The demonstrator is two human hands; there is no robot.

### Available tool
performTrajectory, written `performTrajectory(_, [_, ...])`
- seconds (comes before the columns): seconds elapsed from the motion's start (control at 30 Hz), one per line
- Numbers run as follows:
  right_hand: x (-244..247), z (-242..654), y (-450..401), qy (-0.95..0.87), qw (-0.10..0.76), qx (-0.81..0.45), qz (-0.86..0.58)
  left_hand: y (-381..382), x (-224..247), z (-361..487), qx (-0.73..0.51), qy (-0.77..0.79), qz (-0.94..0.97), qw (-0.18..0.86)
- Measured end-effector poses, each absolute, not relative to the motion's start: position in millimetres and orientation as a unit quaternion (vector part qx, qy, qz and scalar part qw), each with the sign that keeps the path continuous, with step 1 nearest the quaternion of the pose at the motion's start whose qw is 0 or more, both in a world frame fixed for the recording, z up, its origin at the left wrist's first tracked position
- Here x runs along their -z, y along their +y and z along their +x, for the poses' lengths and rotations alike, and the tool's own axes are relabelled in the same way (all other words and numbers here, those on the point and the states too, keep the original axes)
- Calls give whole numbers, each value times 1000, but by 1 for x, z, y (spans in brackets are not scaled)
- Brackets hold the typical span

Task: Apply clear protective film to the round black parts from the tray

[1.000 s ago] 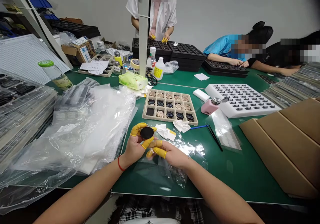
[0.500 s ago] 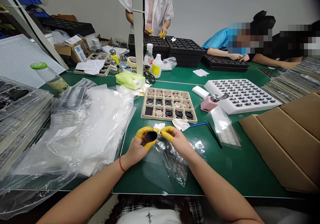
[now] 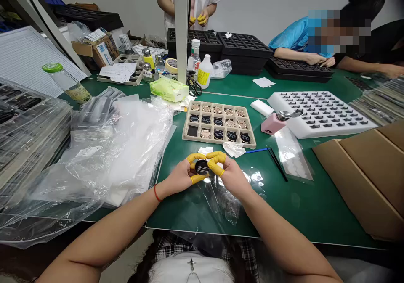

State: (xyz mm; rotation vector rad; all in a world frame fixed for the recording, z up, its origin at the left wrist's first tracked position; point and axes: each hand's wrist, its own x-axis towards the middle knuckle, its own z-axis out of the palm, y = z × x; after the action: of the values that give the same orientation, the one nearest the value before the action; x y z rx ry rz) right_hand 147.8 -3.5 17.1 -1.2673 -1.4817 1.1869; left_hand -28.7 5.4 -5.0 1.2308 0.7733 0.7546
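Observation:
In my left hand [image 3: 192,169] is a round black watch head [image 3: 200,167] with small white lines of text on its face. Yellow finger cots cover the fingertips and thumb that grip its rim. My right hand [image 3: 225,169], also in yellow finger cots, pinches at the right edge of the same piece; whether a thin film lies between those fingers I cannot make out. Just beyond the hands sits a beige compartment tray [image 3: 188,138] of round watch heads, some black with text, others rose-gold. White crumpled tissue [image 3: 234,149] lies at its front edge.
Black tweezers [image 3: 277,165], a blue stick [image 3: 256,150] and a pink pump bottle [image 3: 273,124] lie to the right, by a white foam tray [image 3: 334,129] and cardboard boxes [image 3: 362,182]. Plastic bags [image 3: 126,148] cover the left. Co-workers [image 3: 198,5] are across the table.
My right hand has come in from beside the watch head onto its right edge. White text now shows on the face, which looked plain black before. The view has shifted slightly.

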Motion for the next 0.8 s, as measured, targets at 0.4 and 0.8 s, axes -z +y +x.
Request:
performTrajectory(0.4, [-14,145,-6,-644,394,-409,-512,3,6,-30,-316,334,564,686])
performTrajectory(0.8, [-15,142,-7,-668,398,-357,-518,3,7,-28,-311,331,558,695])
